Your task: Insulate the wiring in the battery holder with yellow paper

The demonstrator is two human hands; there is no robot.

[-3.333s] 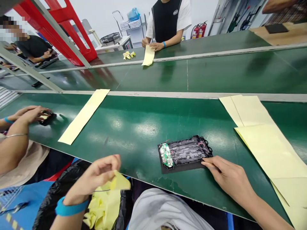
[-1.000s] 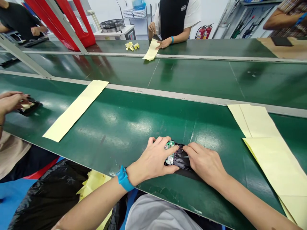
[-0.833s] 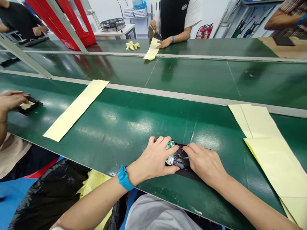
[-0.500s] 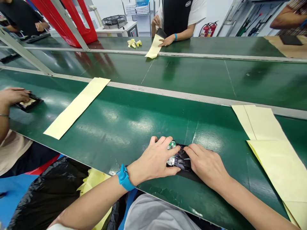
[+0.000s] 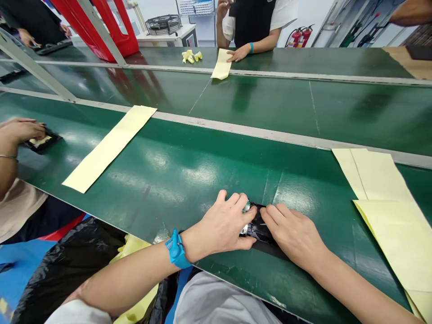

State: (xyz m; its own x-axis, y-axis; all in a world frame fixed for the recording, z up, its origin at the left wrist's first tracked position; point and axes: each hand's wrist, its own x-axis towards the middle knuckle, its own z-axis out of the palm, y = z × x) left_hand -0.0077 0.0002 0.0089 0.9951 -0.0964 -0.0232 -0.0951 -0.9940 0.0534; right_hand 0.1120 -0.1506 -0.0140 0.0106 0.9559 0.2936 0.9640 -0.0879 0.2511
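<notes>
Both hands press flat on the black tray (image 5: pixel 258 229) at the near edge of the green belt (image 5: pixel 202 166): the left hand (image 5: pixel 224 225) covers its circuit-board end, the right hand (image 5: pixel 295 236) its right part (fingers spread, gripping nothing). The step looks like pressing something down; next calls for even pressure outward.
</notes>
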